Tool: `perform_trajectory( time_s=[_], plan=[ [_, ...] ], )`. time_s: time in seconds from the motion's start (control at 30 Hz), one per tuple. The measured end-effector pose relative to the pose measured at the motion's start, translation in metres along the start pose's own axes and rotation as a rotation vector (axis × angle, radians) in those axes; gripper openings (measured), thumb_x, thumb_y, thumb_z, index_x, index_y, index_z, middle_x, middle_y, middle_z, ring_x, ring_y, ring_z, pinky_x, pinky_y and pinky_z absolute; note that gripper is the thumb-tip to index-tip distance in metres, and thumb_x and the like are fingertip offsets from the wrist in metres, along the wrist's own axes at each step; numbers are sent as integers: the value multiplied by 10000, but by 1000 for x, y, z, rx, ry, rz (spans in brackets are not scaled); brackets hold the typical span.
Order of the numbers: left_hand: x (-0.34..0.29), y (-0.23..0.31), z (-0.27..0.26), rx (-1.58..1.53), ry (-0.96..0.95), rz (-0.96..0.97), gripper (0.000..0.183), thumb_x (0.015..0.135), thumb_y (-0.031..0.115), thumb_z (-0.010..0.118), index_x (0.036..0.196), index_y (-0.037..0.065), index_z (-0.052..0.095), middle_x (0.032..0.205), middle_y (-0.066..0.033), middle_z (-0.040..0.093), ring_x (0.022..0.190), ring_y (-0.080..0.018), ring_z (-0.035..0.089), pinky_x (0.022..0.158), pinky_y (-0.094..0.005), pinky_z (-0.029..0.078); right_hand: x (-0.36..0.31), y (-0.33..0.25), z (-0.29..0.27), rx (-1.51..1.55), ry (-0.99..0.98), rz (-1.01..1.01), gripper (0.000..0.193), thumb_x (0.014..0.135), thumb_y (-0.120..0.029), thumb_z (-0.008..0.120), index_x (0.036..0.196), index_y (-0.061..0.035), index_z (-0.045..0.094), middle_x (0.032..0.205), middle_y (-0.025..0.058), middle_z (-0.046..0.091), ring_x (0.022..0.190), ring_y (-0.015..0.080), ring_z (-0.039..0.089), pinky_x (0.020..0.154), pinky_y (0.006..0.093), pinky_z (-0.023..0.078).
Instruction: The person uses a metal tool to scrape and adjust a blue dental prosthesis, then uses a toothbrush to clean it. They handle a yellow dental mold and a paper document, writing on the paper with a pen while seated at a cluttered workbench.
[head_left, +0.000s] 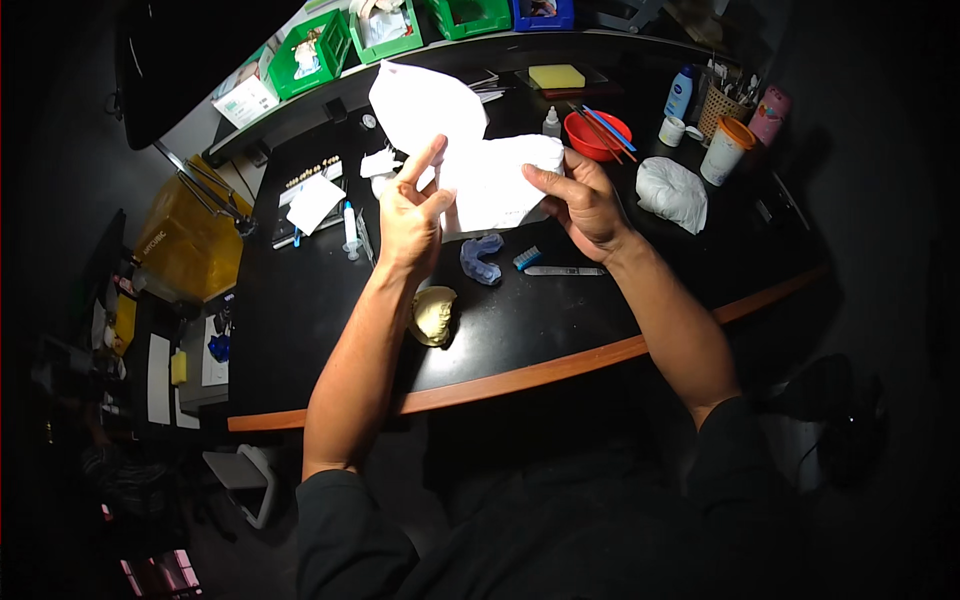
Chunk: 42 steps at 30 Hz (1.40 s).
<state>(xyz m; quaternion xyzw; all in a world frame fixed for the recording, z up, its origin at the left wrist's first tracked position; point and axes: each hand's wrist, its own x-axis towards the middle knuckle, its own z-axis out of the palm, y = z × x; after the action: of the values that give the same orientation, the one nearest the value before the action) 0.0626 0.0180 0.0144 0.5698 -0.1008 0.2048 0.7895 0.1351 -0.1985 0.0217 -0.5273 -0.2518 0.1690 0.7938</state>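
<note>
Both hands hold a bright white sheet (505,185), paper-like and folded, above the middle of the dark table; glare hides its detail. Its left edge is pinched by my left hand (410,222), index finger stretched up along it. At its upper right corner my right hand (585,205) grips, thumb on top. A second white flap (425,105) rises behind the left fingers; whether it joins the sheet I cannot tell. Just below lie a blue-grey horseshoe-shaped dental piece (481,262), a blue-bristled brush (527,258) and a metal knife handle (565,271). A yellowish dental cast (433,316) rests beside my left forearm.
A red bowl (590,137) with sticks across it stands behind my right hand. Farther right are a crumpled white bundle (672,193), an orange-rimmed cup (728,150) and a woven tool holder (722,108). A syringe (351,232) lies left. Green bins (310,55) line the back.
</note>
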Motion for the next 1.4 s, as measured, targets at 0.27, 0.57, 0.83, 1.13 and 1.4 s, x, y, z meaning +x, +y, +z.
perform_trajectory(
  time_s=[0.27, 0.57, 0.83, 1.13, 1.4],
  plan=[
    [3, 4, 1, 183, 2, 98, 731, 798, -120, 586, 1517, -40, 481, 1560, -191, 483, 1241, -242, 620, 1055, -342, 503, 0, -2, 6, 5, 32, -21, 133, 934, -79, 749, 1047, -8, 757, 978, 64, 773, 854, 109, 709, 813, 271, 555],
    [-8, 6, 14, 808, -128, 576, 1014, 764, -98, 597, 1648, 24, 114, 1294, -189, 704, 1044, -237, 734, 772, -297, 581, 5, 11, -28, -130, 58, 135, 319, 868, -8, 720, 1181, -5, 654, 1076, 74, 714, 995, 161, 692, 892, 304, 538],
    [17, 37, -50, 507, 27, 373, 401, 895, 102, 507, 1190, -61, 724, 1037, -191, 777, 980, -219, 744, 864, -292, 563, 51, -10, -40, -398, 65, 206, 175, 969, -108, 575, 1102, -23, 649, 956, 83, 718, 797, 110, 662, 697, 258, 520],
    [27, 56, -64, 986, 543, 612, 233, 827, -14, 689, 1045, -13, 772, 1058, -158, 767, 925, -218, 753, 848, -320, 598, 256, 40, -40, -1814, 89, -53, 241, 813, -97, 680, 1012, -38, 800, 1127, 247, 740, 1089, 393, 717, 964, 467, 567],
    [26, 41, -51, 639, 497, 695, 265, 791, -101, 602, 1006, -58, 751, 1126, -193, 701, 1007, -271, 735, 935, -335, 565, 306, 98, -53, -1519, 605, 141, 411, 856, -170, 746, 1259, -89, 721, 1448, 172, 577, 1416, 372, 452, 1169, 475, 411]
  ],
)
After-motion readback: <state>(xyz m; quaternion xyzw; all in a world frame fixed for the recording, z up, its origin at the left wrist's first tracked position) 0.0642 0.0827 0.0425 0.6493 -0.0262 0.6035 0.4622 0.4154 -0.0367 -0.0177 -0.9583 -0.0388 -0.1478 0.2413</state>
